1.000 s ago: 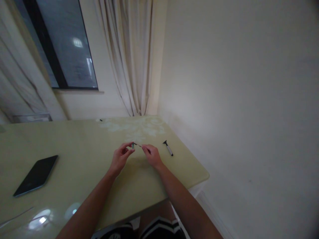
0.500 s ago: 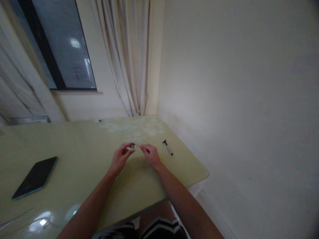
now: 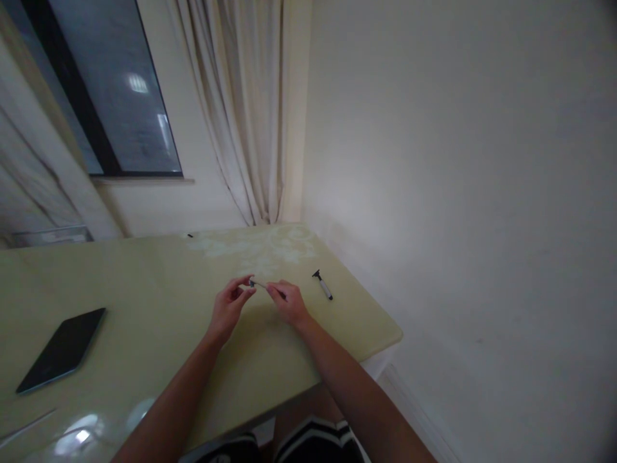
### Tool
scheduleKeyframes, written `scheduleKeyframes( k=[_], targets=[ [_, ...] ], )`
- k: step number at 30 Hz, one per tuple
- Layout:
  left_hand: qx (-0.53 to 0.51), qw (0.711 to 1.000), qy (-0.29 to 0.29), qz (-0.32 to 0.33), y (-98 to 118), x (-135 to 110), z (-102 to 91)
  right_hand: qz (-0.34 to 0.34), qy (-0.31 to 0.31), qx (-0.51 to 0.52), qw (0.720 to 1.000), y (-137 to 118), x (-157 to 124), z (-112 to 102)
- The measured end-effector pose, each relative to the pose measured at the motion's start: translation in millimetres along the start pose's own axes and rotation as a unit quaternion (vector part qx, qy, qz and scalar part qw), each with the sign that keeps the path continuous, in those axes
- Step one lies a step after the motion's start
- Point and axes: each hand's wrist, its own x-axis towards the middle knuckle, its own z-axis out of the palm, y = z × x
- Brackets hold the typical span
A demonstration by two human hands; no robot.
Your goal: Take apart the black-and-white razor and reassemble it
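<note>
Above the table, what looks like a razor is held across both my hands. Its small blade head (image 3: 251, 283) is pinched upright between the thumb and fingertips of my left hand (image 3: 230, 307). A thin pale stem (image 3: 261, 285) runs from it to my right hand (image 3: 288, 301), whose closed fingers cover most of the handle. The dark handle end shows by the palm. Whether head and stem are one piece is too small to tell. Another razor (image 3: 323, 285), black-headed with a grey handle, lies on the table right of my right hand.
The yellowish table (image 3: 159, 289) has its right edge near the wall (image 3: 434, 193). A dark tablet (image 3: 62, 350) lies at the left. One small black piece (image 3: 189, 235) sits near the far edge, below the curtain (image 3: 245, 116) and window (image 3: 120, 96).
The view has shifted slightly. My hands have drawn a little apart, so more of the thin stem shows between them, and the blade head has turned somewhat in my left fingers.
</note>
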Motion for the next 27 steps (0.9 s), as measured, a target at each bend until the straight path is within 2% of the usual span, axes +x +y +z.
scheduleKeyframes(
  k=[3, 8, 11, 16, 20, 24, 27],
  targets=[
    [-0.003, 1.000, 0.011, -0.001, -3.0, 0.3, 0.1, 0.020, 0.017, -0.015, 1.000, 0.2, -0.3, -0.7],
    [0.002, 1.000, -0.006, 0.008, -5.2, 1.5, 1.0, -0.012, -0.005, 0.021, 1.000, -3.9, -0.3, -1.7],
    [0.001, 1.000, -0.003, 0.015, -5.6, 1.7, 1.5, 0.000, 0.020, -0.004, 1.000, -5.5, -0.6, -1.6],
    [-0.011, 1.000, 0.003, -0.007, -2.9, 0.1, 1.1, -0.008, 0.008, 0.006, 1.000, -0.8, -1.0, -1.0],
    [-0.021, 1.000, 0.015, -0.008, 1.7, 0.0, 0.1, 0.009, 0.025, -0.009, 1.000, 1.7, -0.5, -0.7],
    [-0.013, 1.000, 0.008, -0.010, 1.9, 0.4, 0.5, -0.022, -0.001, 0.029, 0.999, -0.7, -0.9, -1.0],
    [-0.007, 1.000, 0.000, -0.005, -1.8, 0.5, 1.1, -0.005, 0.020, 0.013, 1.000, -2.0, -0.9, -2.0]
  ],
)
